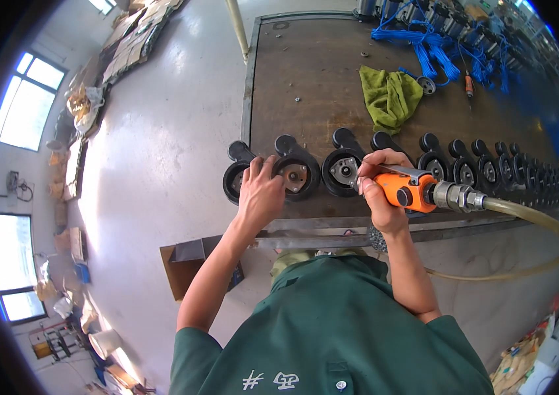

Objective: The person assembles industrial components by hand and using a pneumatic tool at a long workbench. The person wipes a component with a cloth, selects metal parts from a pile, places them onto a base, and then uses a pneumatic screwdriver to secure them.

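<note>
My right hand (383, 184) is closed around an orange air tool (406, 192) with a metal lever along its top. The tool's left end is by a black blower-type housing (341, 172) with a round metal plate inside. At the left end of the row, my left hand (261, 191) rests with bent fingers where two more housings meet. It partly covers the leftmost housing (232, 181); the neighbouring housing (302, 172) shows a brownish plate in its round opening. What exactly the left fingertips grip is partly hidden.
More black housings (467, 172) run in a row along the near edge of the dark table (312, 72). A pale hose (549, 227) loops right from the tool. Beyond lie a green cloth (390, 99), a screwdriver (469, 85) and blue cable bundles (424, 49). A cardboard box (177, 273) stands below left.
</note>
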`<state>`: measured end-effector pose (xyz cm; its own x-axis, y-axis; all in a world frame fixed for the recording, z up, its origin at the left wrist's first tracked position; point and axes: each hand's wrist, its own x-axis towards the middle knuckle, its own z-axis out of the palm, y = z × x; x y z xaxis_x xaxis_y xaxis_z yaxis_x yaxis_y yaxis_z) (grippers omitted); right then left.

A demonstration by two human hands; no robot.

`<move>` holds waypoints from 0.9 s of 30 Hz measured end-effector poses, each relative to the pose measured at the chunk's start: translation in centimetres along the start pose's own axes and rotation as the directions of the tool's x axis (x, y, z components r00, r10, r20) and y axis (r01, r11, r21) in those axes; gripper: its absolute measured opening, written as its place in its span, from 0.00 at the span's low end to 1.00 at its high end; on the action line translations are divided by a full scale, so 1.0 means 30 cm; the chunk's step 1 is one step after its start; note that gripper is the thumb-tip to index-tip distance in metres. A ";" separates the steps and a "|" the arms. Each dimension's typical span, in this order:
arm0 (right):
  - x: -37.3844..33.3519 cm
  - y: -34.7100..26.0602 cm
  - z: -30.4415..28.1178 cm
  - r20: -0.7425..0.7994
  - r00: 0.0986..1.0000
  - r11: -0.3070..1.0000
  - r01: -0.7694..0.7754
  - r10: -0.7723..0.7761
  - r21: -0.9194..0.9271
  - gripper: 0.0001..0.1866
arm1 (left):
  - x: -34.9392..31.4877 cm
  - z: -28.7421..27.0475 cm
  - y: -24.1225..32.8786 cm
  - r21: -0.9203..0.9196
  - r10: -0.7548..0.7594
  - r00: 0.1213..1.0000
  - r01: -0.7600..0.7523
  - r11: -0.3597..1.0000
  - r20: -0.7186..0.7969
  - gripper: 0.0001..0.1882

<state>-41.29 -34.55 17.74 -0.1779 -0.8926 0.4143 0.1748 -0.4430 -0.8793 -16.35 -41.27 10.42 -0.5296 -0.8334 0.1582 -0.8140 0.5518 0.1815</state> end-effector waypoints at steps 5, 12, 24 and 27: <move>-0.017 0.022 0.040 -0.058 0.996 0.998 -0.067 0.067 0.002 0.17 | 0.065 -0.018 -0.049 -0.059 0.118 0.992 -0.115 0.992 0.044 0.28; -0.018 0.056 0.133 -0.071 0.991 0.993 -0.113 0.110 -0.027 0.16 | 0.121 0.019 -0.099 -0.091 0.273 0.953 -0.262 0.961 0.135 0.31; 0.032 0.146 0.223 -0.107 0.987 0.989 -0.131 0.124 -0.066 0.15 | 0.114 0.031 -0.117 -0.216 0.155 0.983 -0.131 0.968 0.100 0.27; 0.061 0.185 0.247 -0.088 0.984 0.988 -0.156 0.155 -0.015 0.15 | 0.095 0.032 -0.084 -0.166 0.061 0.992 -0.042 0.985 0.110 0.28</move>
<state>-33.48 -39.25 15.34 -0.2337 -0.9393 0.2511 0.1858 -0.2966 -0.9368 -16.03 -45.06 9.49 -0.6014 -0.7966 0.0611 -0.7400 0.5842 0.3333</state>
